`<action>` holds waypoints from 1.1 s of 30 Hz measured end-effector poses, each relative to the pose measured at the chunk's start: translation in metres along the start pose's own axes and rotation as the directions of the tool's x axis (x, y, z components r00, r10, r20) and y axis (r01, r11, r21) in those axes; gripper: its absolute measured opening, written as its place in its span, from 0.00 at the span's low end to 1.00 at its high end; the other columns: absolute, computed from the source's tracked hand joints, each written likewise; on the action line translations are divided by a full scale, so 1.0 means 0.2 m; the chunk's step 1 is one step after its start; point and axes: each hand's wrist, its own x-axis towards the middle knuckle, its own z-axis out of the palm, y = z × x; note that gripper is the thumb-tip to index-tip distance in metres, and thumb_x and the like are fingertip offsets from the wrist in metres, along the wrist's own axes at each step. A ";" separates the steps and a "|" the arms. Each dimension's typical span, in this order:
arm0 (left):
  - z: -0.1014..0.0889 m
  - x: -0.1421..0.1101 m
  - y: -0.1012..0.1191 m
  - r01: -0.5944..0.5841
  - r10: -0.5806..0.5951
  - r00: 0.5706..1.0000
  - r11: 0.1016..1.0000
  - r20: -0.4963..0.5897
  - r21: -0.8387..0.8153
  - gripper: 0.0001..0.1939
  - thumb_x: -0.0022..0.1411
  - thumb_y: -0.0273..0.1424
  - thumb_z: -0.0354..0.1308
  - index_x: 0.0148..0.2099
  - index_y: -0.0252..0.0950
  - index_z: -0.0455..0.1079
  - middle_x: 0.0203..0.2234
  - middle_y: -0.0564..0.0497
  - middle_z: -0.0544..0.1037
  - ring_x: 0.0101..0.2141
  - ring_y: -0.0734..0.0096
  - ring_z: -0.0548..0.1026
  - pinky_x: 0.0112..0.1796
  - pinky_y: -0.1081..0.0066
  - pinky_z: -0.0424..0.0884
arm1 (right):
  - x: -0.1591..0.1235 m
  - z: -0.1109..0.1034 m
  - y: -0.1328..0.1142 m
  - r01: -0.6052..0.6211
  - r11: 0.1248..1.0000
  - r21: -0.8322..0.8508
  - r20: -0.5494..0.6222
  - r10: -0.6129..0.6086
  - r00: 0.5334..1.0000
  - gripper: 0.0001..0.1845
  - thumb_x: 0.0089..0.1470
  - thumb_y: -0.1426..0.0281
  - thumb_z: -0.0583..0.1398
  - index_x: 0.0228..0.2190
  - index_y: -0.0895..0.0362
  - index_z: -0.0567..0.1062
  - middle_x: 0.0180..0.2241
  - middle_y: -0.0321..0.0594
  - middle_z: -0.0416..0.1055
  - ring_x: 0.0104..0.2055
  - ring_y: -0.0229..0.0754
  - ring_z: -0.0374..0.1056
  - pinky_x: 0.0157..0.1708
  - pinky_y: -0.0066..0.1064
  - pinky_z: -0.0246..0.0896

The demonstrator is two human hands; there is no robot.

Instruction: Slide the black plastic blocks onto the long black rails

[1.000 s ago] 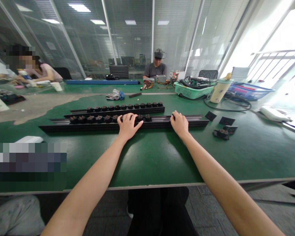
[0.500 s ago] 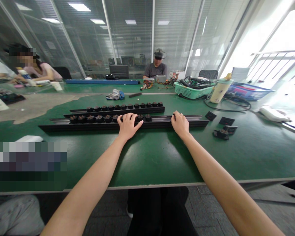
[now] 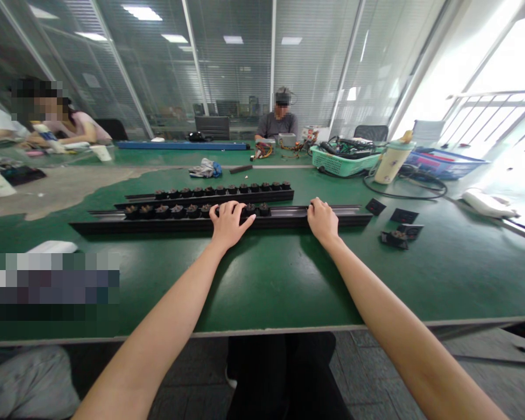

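A long black rail [image 3: 284, 222] lies across the table in front of me, with a row of round-topped black socket modules [image 3: 177, 211] set in its channel. My left hand [image 3: 228, 221] rests over several of these modules, fingers spread and thumb out to the right, hiding the ones beneath. Farther right, my right hand [image 3: 323, 219] is at the channel with its fingers curled down into it; whatever they grip is hidden. Between the hands, two modules [image 3: 257, 209] show beside my left thumb, then bare channel. Behind lies a second black rail [image 3: 133, 197] with its own row of modules.
Loose black square pieces [image 3: 403, 215] lie right of the rail, one socket module [image 3: 394, 239] among them. Beyond are a green basket [image 3: 343, 165] of cables, a yellow tumbler [image 3: 392, 163] and a grey-blue cloth [image 3: 205, 168]. One person [image 3: 277, 123] sits opposite; others sit at left.
My right hand has shifted very slightly to the right along the rail. My left hand stays over the modules.
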 end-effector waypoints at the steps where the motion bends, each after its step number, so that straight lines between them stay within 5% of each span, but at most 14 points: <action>1: 0.00 0.00 0.00 -0.002 0.002 1.000 1.000 -0.002 -0.003 0.22 0.72 0.49 0.50 0.60 0.45 0.72 0.58 0.42 0.74 0.62 0.49 0.65 0.67 0.44 0.46 | 0.00 0.00 0.00 -0.004 1.000 -0.001 -0.001 0.004 1.000 0.19 0.67 0.70 0.48 0.50 0.57 0.76 0.51 0.55 0.78 0.53 0.56 0.73 0.50 0.43 0.66; 24: 0.01 0.00 -0.01 -0.004 0.004 1.000 1.000 0.000 0.001 0.23 0.72 0.49 0.50 0.61 0.46 0.72 0.58 0.42 0.73 0.62 0.48 0.65 0.67 0.44 0.47 | 0.01 0.02 0.03 0.052 0.999 0.014 -0.065 -0.051 0.997 0.20 0.65 0.73 0.48 0.48 0.57 0.77 0.53 0.54 0.76 0.56 0.53 0.70 0.56 0.44 0.64; 33: 0.00 0.00 -0.01 -0.012 0.012 1.000 1.000 -0.011 -0.024 0.24 0.72 0.49 0.50 0.60 0.44 0.73 0.58 0.41 0.73 0.61 0.48 0.65 0.67 0.43 0.46 | 0.02 0.04 0.05 0.067 0.997 -0.032 -0.071 -0.069 0.995 0.20 0.65 0.75 0.48 0.49 0.62 0.77 0.52 0.56 0.76 0.57 0.52 0.70 0.67 0.45 0.54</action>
